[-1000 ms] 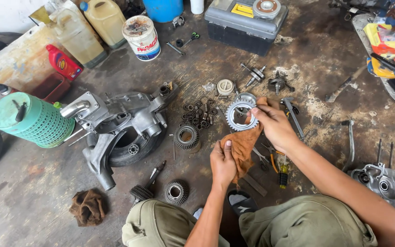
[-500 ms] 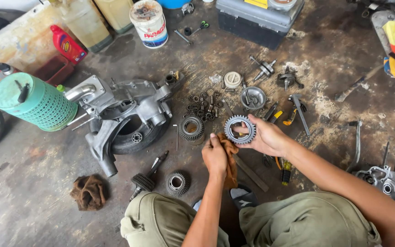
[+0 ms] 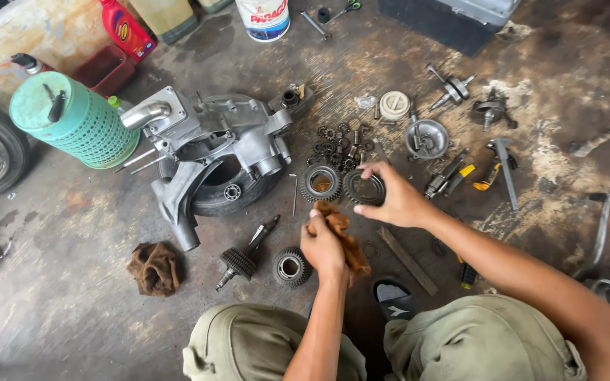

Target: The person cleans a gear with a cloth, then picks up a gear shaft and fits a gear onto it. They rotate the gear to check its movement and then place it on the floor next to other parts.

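Right hand (image 3: 395, 200): your fingers were closed on the rim of a toothed ring gear (image 3: 363, 188), held low over the floor, just right of a second ring gear (image 3: 320, 182).
Left hand (image 3: 323, 243): yours, shut around a brown rag (image 3: 346, 236), just below the held gear.
Gear axis: ring lay roughly flat, bore facing up toward the cam; no long axis, round part.
Labels/pkgs: red bottle w/ yellow label (image 3: 126, 28) top left; white bucket w/ red-and-blue print (image 3: 263, 15) top centre; dark toolbox (image 3: 460, 20) top right.
Containers: teal mesh basket (image 3: 75, 120) at left, upside down, a dark tool resting on its top; red tray (image 3: 104, 67) behind it, contents unclear; round metal dish (image 3: 426, 138) right of centre, holding small parts.
Engine case (image 3: 210, 152): grey cast alloy, left of the gears, lying on a tyre.
Floor items: geared shaft (image 3: 245, 252) and a small gear (image 3: 291, 267) near your left hand; 2nd rag (image 3: 153, 268) further left; cluster of small sprockets (image 3: 340, 144) above the ring gears.
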